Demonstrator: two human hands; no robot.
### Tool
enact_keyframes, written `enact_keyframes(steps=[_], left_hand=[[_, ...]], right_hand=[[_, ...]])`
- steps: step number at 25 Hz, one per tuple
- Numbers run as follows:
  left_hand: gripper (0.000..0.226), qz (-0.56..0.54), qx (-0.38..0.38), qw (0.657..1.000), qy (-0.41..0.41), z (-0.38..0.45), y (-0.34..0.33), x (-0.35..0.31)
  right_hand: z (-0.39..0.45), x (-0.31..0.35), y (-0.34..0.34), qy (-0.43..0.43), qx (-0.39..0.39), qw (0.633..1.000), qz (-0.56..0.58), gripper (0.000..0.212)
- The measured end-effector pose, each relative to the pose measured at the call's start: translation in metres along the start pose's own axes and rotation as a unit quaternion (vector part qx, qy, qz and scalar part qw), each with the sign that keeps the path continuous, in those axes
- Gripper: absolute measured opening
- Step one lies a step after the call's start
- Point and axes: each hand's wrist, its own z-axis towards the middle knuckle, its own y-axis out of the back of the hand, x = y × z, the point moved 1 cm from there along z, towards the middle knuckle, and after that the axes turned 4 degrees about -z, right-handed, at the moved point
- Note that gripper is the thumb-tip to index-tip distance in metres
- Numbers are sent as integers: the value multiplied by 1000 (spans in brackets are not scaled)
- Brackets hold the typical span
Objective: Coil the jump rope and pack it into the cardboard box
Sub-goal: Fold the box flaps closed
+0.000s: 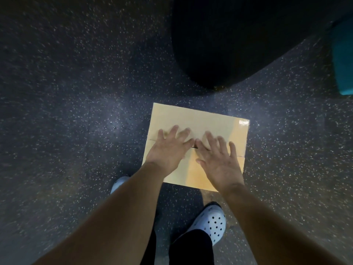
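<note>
Dark speckled floor (76, 92), teal bin (343, 60) far right

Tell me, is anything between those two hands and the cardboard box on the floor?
Nothing visible. The left hand and right hand lie flat, fingers spread, right on top of the cardboard box, across the seam where its closed flaps meet. The jump rope is not in view, so I cannot tell whether it is inside.
</note>
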Motion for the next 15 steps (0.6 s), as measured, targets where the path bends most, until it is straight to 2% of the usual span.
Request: enact_keyframes(steps=[4, 9, 15], left_hand=[[77, 22, -20, 999, 13, 6, -28, -5], [65, 41, -1, 999, 9, 12, -30, -4], [48, -55, -42, 998, -10, 0, 2, 4]], right_hand=[[16, 2, -31, -13, -39, 999, -10, 70], [28, 2, -32, -19, -20, 999, -30, 69], [12, -2, -3, -12, -75, 997, 11, 47]])
